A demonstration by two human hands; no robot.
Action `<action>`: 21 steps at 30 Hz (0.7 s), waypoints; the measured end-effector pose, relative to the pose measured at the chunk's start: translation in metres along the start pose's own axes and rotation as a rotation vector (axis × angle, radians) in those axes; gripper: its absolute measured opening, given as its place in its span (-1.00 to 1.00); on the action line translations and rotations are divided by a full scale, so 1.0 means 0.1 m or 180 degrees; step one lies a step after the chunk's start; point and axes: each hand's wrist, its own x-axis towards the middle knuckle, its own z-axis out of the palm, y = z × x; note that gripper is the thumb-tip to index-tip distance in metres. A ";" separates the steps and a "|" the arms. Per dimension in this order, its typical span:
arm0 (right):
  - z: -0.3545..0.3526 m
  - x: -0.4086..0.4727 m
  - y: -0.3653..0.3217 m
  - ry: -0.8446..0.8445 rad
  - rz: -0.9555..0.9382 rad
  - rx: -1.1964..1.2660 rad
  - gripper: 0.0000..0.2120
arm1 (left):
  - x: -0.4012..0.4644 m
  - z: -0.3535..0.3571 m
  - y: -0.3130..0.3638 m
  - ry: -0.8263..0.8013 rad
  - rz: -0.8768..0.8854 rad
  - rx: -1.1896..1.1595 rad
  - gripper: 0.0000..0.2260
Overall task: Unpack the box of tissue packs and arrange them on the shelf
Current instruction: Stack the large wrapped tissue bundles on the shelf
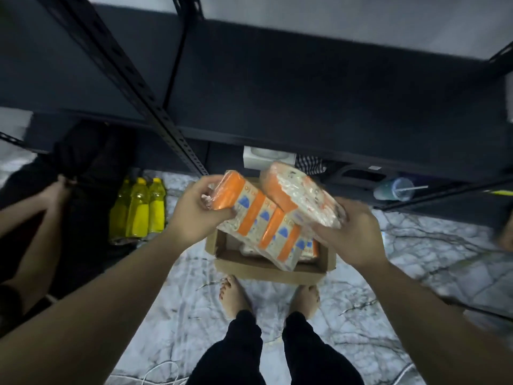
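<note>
While the person stood barefoot, left hand (198,209) gripped a long orange tissue pack (266,226), right hand (351,234) clasped a second pack (302,198), both above the open cardboard box (266,269), dark shelf (305,93) beyond the hands, 3 yellow bottles (138,209) left of them.

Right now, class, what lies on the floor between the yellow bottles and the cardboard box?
Only bare marbled floor separates the yellow bottles from the cardboard box, seen in the head view.
</note>
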 end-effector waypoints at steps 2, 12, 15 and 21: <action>-0.27 -0.24 -0.26 0.0240 -0.0018 0.0153 -0.42 | -0.24 -0.21 0.36 0.0014 0.0163 -0.0026 -0.44; -1.38 -0.91 -1.23 0.0896 -0.0477 0.0490 -0.27 | -1.01 -0.79 1.82 0.0244 0.1112 0.0038 -0.46; -1.61 -1.02 -1.43 0.1050 -0.0644 0.0533 -0.19 | -1.13 -0.91 2.19 0.0199 0.1403 0.0193 -0.47; -2.01 -1.11 -1.70 0.1430 -0.0847 0.0882 -0.36 | -1.28 -1.12 2.97 0.0063 0.1883 0.0227 -0.55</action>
